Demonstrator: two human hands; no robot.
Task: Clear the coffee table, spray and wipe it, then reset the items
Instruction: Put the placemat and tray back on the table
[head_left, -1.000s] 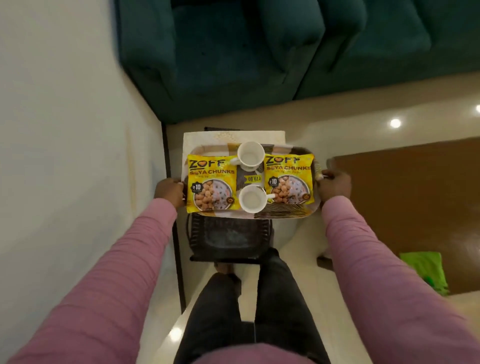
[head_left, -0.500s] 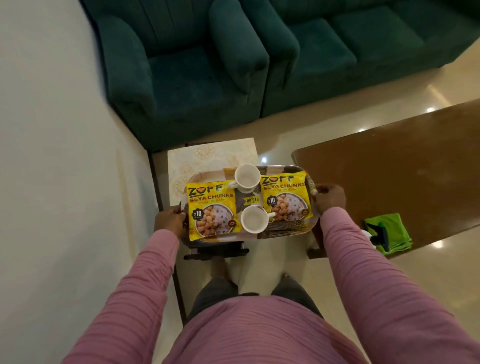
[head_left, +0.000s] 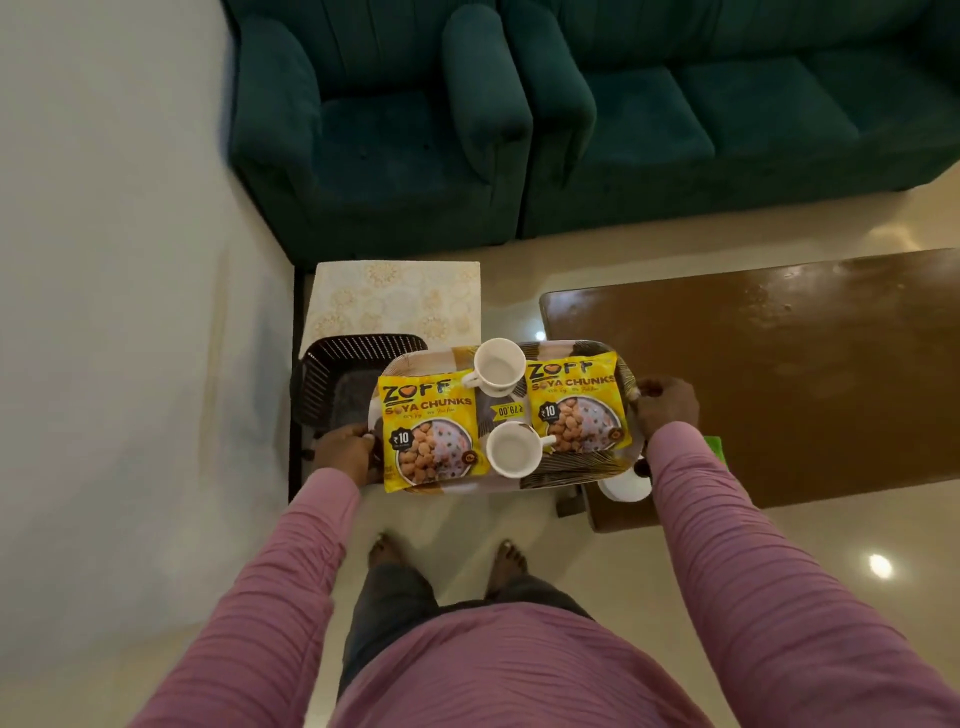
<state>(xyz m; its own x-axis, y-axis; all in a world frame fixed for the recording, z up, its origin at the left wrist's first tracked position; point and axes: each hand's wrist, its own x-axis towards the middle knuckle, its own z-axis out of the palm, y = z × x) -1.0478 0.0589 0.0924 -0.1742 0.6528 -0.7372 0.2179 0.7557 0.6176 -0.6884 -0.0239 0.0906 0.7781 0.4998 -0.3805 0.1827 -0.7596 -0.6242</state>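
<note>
Glossy brown tabletop (head_left: 779, 384) on cream floor (head_left: 517, 283) w/ teal sofa (head_left: 675, 130) behind. Left hand (head_left: 345, 449) & right hand (head_left: 667, 408) each grip a tray (head_left: 571, 470) end.

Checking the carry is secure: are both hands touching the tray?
Touching. The head view shows the left hand curled round the left rim of the tray, and the right hand gripping its right rim.

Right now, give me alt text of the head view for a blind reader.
The left hand and right hand grip opposite ends of a patterned tray carrying two Zoff soya chunks packets and two white cups, beside the brown coffee table. A teal sofa stands ahead.
</note>
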